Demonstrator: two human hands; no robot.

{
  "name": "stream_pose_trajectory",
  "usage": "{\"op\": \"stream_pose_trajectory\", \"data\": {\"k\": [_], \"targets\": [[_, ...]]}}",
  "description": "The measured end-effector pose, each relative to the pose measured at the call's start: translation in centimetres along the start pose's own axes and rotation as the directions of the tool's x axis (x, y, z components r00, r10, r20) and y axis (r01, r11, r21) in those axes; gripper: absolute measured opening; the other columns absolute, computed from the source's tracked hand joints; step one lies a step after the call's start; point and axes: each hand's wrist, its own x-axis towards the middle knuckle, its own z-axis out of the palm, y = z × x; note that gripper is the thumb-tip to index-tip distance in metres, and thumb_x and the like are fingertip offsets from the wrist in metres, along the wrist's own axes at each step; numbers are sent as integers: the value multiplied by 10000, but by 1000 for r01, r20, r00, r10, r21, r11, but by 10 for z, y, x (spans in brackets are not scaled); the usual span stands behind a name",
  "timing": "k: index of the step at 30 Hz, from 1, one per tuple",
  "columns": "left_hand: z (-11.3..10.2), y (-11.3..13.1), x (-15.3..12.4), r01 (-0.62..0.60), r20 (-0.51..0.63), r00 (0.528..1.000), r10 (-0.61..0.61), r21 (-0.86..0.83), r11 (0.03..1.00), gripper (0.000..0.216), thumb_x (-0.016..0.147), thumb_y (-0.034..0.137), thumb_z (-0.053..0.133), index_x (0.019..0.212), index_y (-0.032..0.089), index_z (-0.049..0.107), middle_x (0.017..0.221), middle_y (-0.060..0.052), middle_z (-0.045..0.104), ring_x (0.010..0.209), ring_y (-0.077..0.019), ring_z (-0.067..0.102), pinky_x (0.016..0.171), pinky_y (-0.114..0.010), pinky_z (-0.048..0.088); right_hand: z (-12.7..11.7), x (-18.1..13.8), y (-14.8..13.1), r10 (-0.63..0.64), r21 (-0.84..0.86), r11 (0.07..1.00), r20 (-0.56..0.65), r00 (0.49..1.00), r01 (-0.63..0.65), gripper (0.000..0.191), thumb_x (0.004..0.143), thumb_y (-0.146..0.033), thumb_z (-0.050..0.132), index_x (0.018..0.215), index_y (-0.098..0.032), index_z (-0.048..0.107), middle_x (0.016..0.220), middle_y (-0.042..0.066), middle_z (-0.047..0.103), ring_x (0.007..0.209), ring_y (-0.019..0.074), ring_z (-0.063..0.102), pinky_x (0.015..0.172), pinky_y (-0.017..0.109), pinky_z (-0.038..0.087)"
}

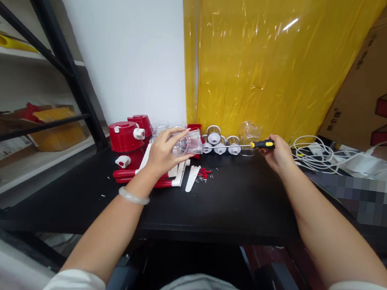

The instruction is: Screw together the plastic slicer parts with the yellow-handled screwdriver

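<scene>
My left hand [166, 148] is closed round a clear plastic cup-like part [193, 144] and holds it on its side above the table. In my right hand [280, 154] is a long screwdriver [263, 144] with a black and yellow handle. Its thin shaft points left, and the tip reaches the end of the clear part; whether it sits on a screw is too small to tell. Below and left of the clear part lie red-handled white parts [163, 184]. A white flat piece [192, 178] and small red pieces with screws [204, 172] lie near it.
Red housings with white knobs [126, 137] stand at the left. Several silver-and-white cylinders [213, 136] and a clear bowl [250, 132] sit at the back against the yellow film [260, 68]. White cables [315, 154] pile up at the right. The black table's [228, 206] front edge is close.
</scene>
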Motion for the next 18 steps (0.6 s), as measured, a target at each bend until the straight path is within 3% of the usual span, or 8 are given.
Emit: {"op": "stream_pose_trajectory", "data": {"k": [4,9,13,18], "targets": [[0,-1,-1,3,15,1000,-3,-3,1000,750,738,400,896,1405,272,578,1249,-112,657,1135,-288,663,975,-480,579,-9,10,8,-57,-62,997,-121,991,50,283,755,-378,704,688,-244,464,591,-48,457,465,101,434,424,237,444],[1,2,-1,5,29,1000,-4,-34,999,749,757,400,881,1423,273,562,1267,-113,651,1158,-287,655,987,-492,577,-11,9,24,-156,-296,952,-250,956,78,245,761,-339,707,633,-241,523,570,-40,511,477,110,471,396,223,426],[1,3,-1,-10,33,999,11,-30,1000,733,762,399,878,1413,256,572,1267,-119,656,1157,-285,658,981,-483,581,-10,4,34,-109,-375,927,-253,961,6,228,779,-328,724,646,-238,561,557,-43,551,449,112,495,378,226,429],[2,4,-2,-12,49,999,12,1,1000,738,757,404,881,1411,248,576,1268,-125,660,1156,-292,663,959,-475,594,-15,4,45,-46,-403,915,-162,986,-23,294,769,-420,781,668,-231,579,538,-49,566,415,108,512,385,223,449]]}}
